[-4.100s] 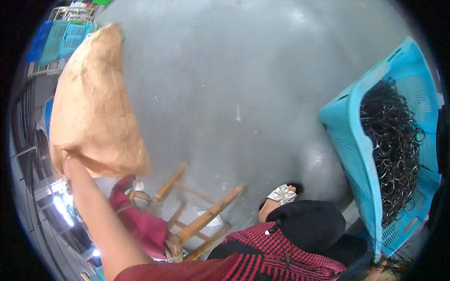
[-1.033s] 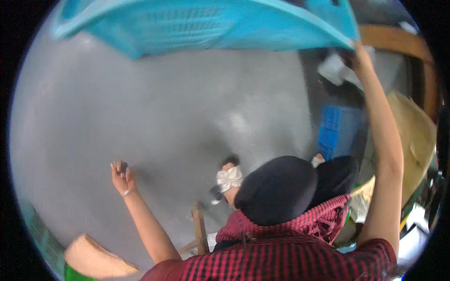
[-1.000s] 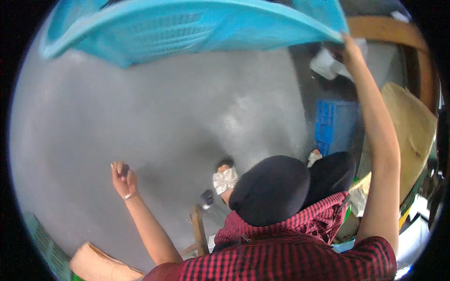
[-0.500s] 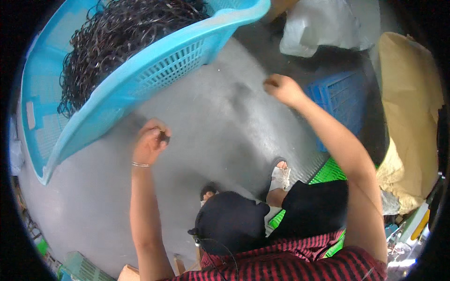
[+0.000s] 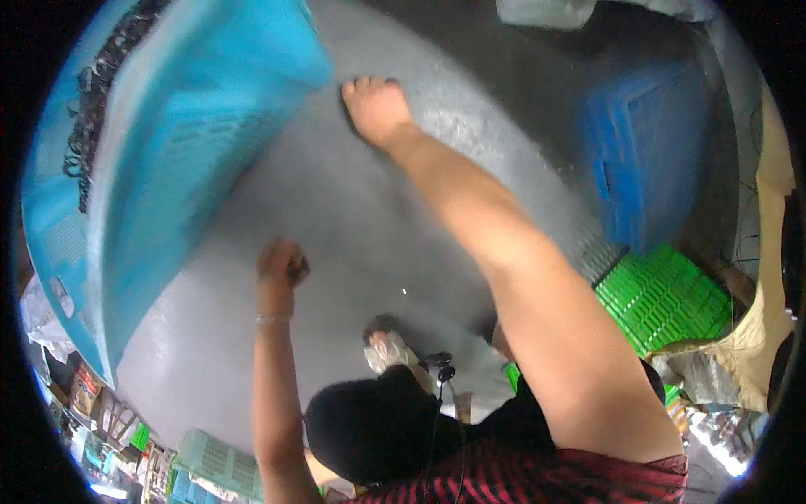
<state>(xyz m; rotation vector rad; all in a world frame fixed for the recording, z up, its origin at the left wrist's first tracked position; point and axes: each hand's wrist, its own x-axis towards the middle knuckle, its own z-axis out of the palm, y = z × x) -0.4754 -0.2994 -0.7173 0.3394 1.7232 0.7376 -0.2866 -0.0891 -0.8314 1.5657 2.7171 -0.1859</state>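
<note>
A large light-blue plastic basket (image 5: 193, 109) with slotted walls stands at the left. A tangled heap of thin, shiny black strips (image 5: 101, 92) shows over its rim. My left hand (image 5: 277, 267) is closed below the basket's right side, holding a small dark piece (image 5: 296, 265) too blurred to name. Past the basket's right end, my right hand (image 5: 376, 109) is stretched far forward with the fingers curled in. Whatever it may hold is hidden, though a bit of dark shows at the fingers. Neither hand touches the basket.
Grey floor (image 5: 353, 218) lies under both hands. At the right are a blue crate (image 5: 642, 160), blurred, and a green slatted crate (image 5: 667, 298). A tan sheet or sack (image 5: 768, 227) hangs at the far right. A pale green crate (image 5: 220, 460) stands at the lower left.
My right hand has swung left and forward toward the basket's end. My left hand is slightly lower, still closed. The view has shifted, so less of the black heap shows and more of the green crate.
</note>
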